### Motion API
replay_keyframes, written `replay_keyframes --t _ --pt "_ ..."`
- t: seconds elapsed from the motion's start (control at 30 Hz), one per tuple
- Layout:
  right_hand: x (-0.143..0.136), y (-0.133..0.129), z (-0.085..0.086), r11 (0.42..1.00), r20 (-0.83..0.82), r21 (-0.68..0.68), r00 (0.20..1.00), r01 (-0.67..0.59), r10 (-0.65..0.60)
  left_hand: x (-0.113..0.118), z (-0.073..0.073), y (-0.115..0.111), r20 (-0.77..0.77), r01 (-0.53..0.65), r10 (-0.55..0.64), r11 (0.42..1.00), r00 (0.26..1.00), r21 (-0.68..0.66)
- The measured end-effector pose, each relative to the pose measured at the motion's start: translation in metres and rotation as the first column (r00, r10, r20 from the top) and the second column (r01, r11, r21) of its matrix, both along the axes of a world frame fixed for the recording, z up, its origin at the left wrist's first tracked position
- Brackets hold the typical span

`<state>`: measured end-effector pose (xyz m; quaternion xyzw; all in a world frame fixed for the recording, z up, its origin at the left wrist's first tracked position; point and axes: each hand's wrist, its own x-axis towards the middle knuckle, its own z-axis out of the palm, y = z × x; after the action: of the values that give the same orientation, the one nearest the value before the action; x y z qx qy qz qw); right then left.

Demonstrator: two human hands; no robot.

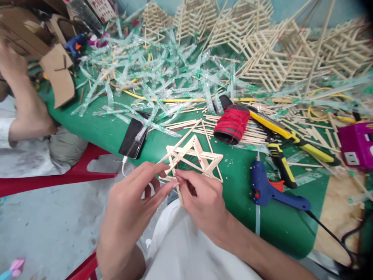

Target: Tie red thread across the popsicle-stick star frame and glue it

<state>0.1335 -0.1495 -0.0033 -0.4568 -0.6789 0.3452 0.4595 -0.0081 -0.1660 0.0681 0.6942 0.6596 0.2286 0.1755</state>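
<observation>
A six-pointed star frame of thin wooden sticks (214, 156) lies at the near edge of the green table, with red string (199, 160) on it. My left hand (136, 198) is curled at its near left corner, index finger and thumb on either side of the stick ends. Close beside it, my right hand (201, 198) pinches a red string at that same corner, its fingers pressed together. A stick points down from under the right fingers. What the curled lower fingers of both hands touch is hidden.
Beyond the star stand a spool of red string (233, 122) and a black phone (134, 136). A blue glue gun (262, 186) and yellow-black pliers (281, 163) lie right. Tape scraps (175, 74) and stacked stick frames (276, 54) fill the back. Another person's arm (29, 97) is left.
</observation>
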Motion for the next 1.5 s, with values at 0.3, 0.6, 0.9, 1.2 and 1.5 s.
replay_keyframes --t 0.3,0.6,0.9,1.2,1.5 --pt "0.001 -0.001 0.002 0.999 0.004 -0.035 1.000 -0.012 0.012 0.002 -0.001 0.000 -0.031 0.092 -0.090 0.994 0.995 0.060" --pt "0.003 0.000 0.002 0.999 -0.028 -0.038 0.999 -0.036 0.035 0.000 -0.006 -0.001 -0.097 0.074 -0.073 0.997 0.993 0.008" --pt "0.005 -0.003 0.003 0.996 -0.001 -0.072 0.999 -0.049 0.049 0.000 -0.003 -0.004 -0.103 0.077 -0.077 0.997 0.992 -0.006" --pt "0.024 -0.017 0.016 0.713 -0.347 -0.616 0.928 -0.334 0.135 0.003 0.000 0.000 -0.140 0.046 -0.042 0.999 0.989 0.028" --pt "0.021 -0.004 0.031 0.347 -0.725 -0.668 0.680 -0.658 -0.108 0.002 0.001 0.000 -0.172 0.035 -0.025 0.998 0.985 0.057"
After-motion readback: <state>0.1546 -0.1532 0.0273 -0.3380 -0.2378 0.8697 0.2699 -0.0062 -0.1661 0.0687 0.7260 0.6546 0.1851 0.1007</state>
